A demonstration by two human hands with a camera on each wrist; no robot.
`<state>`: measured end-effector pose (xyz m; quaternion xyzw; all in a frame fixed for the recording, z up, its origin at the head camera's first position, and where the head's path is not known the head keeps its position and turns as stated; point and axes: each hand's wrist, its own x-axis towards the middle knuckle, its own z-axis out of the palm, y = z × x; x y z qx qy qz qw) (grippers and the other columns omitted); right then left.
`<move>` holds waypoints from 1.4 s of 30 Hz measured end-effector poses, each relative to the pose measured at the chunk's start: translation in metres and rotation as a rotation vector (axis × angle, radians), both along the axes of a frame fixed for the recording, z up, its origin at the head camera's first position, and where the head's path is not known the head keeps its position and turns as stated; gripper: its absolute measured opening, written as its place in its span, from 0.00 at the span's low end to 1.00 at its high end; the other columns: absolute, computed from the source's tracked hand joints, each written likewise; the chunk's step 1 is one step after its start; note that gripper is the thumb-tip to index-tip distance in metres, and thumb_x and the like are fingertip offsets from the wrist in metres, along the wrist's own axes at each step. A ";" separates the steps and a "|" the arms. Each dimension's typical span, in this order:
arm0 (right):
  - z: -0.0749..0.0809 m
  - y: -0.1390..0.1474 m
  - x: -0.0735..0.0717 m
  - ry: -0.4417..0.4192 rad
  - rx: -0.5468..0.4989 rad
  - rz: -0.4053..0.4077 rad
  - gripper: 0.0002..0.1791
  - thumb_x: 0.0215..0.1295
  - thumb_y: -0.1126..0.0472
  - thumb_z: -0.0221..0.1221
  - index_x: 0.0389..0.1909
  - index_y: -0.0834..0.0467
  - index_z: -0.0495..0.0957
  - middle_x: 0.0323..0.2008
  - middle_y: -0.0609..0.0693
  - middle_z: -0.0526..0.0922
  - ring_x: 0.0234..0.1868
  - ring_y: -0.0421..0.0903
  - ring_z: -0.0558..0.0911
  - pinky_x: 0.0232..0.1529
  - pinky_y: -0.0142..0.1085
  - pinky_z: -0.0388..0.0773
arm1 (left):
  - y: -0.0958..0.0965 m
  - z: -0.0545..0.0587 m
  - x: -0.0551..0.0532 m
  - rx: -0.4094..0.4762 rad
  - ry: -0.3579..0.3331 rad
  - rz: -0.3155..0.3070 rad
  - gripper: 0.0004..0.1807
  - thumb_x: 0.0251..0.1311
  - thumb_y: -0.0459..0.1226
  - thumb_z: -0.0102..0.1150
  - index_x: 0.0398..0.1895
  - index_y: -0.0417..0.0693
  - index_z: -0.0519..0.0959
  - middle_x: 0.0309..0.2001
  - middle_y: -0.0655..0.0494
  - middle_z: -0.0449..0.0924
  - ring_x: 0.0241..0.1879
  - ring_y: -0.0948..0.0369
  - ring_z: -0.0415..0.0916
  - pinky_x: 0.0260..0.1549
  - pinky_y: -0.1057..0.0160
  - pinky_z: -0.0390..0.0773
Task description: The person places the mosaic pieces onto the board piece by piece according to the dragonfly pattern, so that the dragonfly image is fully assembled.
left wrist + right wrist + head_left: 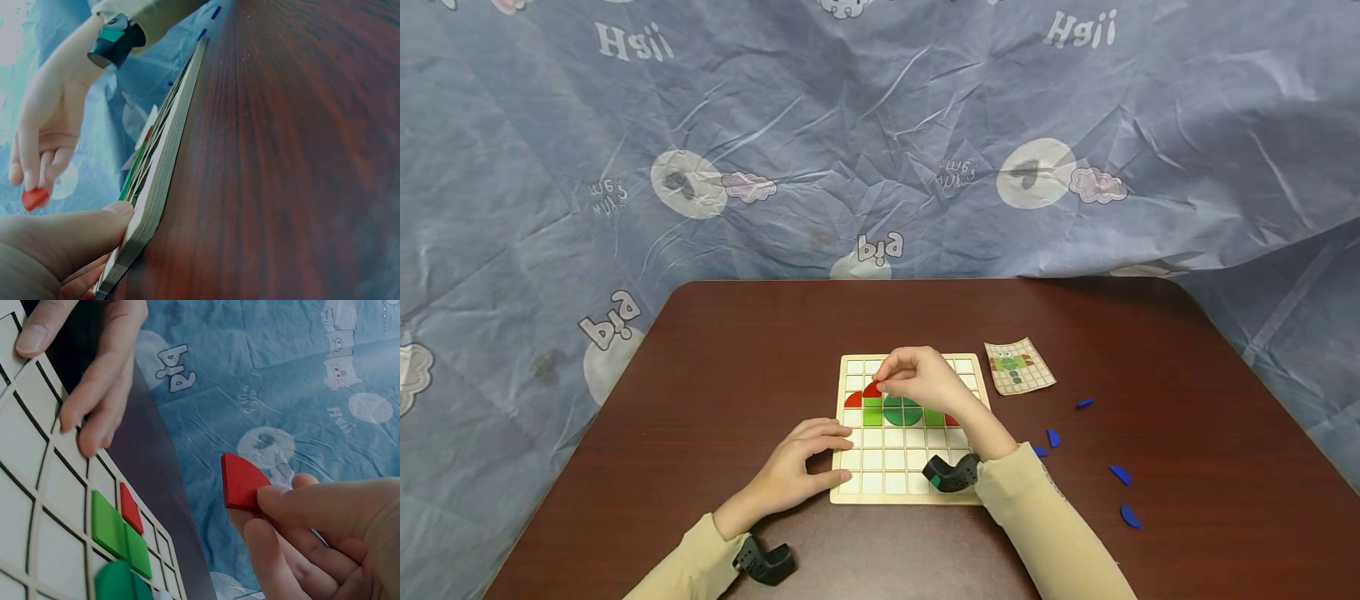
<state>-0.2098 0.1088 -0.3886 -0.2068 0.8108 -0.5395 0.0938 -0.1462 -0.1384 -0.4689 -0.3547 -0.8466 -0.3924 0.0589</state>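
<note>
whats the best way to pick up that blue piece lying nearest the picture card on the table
Probably from above, pinching its two long edges between thumb and forefinger. The blue piece lies flat on the table, apart from the other pieces, so nothing blocks a hand coming straight down. It looks thin and small, so a fingertip pinch suits it better than a full grip.

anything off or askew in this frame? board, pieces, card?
Nothing damaged or spilled. The board lies square on the table, steadied by the left hand. The right hand pinches a red piece above it. Blue pieces lie scattered loose to the right, and the card sits slightly rotated.
</note>
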 end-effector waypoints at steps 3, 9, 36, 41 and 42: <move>-0.005 -0.008 -0.001 -0.010 0.021 -0.014 0.02 0.57 0.67 0.63 0.32 0.60 0.81 0.33 0.50 0.84 0.36 0.51 0.84 0.36 0.38 0.82 | 0.000 -0.001 -0.001 -0.001 0.006 -0.003 0.19 0.51 0.44 0.69 0.46 0.49 0.82 0.54 0.59 0.77 0.59 0.57 0.65 0.57 0.53 0.66; -0.015 -0.021 0.000 -0.005 0.085 -0.029 0.02 0.56 0.65 0.64 0.31 0.59 0.82 0.32 0.47 0.84 0.34 0.42 0.83 0.37 0.35 0.80 | 0.001 0.000 -0.002 0.001 0.014 -0.006 0.19 0.51 0.44 0.69 0.45 0.48 0.82 0.53 0.58 0.77 0.59 0.56 0.66 0.57 0.53 0.67; -0.040 -0.037 0.003 0.107 0.287 -0.072 0.02 0.53 0.61 0.67 0.28 0.50 0.86 0.27 0.37 0.84 0.32 0.36 0.79 0.34 0.34 0.76 | 0.001 -0.002 -0.002 0.008 0.058 -0.013 0.18 0.50 0.43 0.70 0.45 0.48 0.82 0.52 0.56 0.78 0.58 0.54 0.67 0.57 0.55 0.66; -0.043 -0.038 0.002 0.101 0.277 -0.082 0.04 0.51 0.62 0.68 0.29 0.50 0.86 0.29 0.38 0.84 0.31 0.35 0.80 0.34 0.34 0.76 | 0.000 -0.002 -0.002 0.013 0.057 -0.015 0.19 0.49 0.43 0.70 0.45 0.47 0.82 0.52 0.55 0.78 0.58 0.53 0.67 0.57 0.54 0.66; -0.044 -0.038 0.002 0.104 0.276 -0.084 0.05 0.51 0.62 0.68 0.29 0.50 0.86 0.29 0.38 0.84 0.31 0.35 0.80 0.34 0.34 0.76 | 0.000 -0.002 -0.002 0.013 0.057 -0.015 0.18 0.49 0.43 0.70 0.45 0.48 0.82 0.52 0.55 0.78 0.58 0.54 0.67 0.57 0.54 0.66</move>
